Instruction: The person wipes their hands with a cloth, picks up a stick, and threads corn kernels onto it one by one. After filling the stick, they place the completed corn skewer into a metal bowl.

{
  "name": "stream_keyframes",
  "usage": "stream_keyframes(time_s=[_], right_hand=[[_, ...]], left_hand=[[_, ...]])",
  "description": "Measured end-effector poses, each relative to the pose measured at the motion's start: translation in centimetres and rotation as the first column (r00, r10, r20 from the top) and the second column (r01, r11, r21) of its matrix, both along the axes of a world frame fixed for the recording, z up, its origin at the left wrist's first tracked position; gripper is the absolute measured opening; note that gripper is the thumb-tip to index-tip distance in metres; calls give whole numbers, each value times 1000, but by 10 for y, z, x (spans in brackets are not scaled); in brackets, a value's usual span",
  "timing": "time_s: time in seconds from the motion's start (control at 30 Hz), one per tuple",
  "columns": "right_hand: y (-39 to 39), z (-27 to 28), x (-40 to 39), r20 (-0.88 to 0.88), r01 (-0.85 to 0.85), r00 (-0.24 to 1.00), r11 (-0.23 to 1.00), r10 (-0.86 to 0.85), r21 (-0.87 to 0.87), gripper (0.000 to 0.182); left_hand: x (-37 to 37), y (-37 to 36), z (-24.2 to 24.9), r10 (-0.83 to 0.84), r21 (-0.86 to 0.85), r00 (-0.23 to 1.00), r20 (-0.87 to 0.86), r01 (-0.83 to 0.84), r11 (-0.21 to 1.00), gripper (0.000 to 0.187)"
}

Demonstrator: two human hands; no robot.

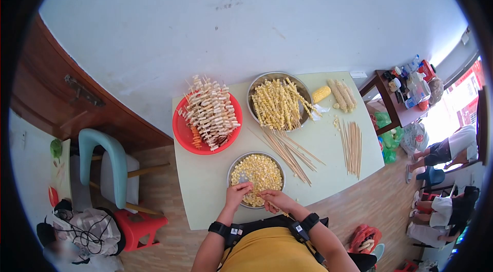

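Corn kernels fill much of a round metal bowl at the table's near edge. Over the bowl's left part, my left hand has its fingertips pinched together; whatever is between them is too small to make out. My right hand is closed at the bowl's near right side, around what looks like a corn skewer, whose yellow end shows below the hand. Thin wooden sticks lie loose just beyond the bowl. Farther back, a larger metal bowl holds many skewers threaded with corn kernels.
A red basin piled with pale sliced-food skewers stands back left. Right of the large bowl lie a corn cob, stripped cobs and more sticks. A chair and red stool stand left; people are far right.
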State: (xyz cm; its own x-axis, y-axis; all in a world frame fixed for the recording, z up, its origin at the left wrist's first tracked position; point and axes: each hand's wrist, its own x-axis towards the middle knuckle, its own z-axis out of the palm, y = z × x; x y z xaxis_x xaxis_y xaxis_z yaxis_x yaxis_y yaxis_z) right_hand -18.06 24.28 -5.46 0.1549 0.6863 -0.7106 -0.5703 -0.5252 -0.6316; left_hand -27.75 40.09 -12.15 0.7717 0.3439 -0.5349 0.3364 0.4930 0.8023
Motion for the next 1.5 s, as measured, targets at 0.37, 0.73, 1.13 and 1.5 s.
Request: stream_keyframes(time_s=[0.37, 0.73, 1.13, 1.5], right_hand=[[-5, 0, -4, -35, 4, 999, 1000, -3, 20, 29], [-7, 1, -5, -75, 27, 997, 999, -25, 32, 23], [-10, -1, -5, -24, 14, 1000, 999, -13, 32, 22], [-5, -17, -8, 32, 85, 996, 996, -86, 35, 22]], left_hand=[[-4, 2, 12, -122, 128, 992, 14, 120, 984, 25], [-3, 11, 21, -116, -135, 993, 33, 119, 984, 50], [2, 14, 21, -245, -133, 969, 6, 244, 961, 50], [3, 0, 28, -269, -161, 963, -1, 266, 951, 40]])
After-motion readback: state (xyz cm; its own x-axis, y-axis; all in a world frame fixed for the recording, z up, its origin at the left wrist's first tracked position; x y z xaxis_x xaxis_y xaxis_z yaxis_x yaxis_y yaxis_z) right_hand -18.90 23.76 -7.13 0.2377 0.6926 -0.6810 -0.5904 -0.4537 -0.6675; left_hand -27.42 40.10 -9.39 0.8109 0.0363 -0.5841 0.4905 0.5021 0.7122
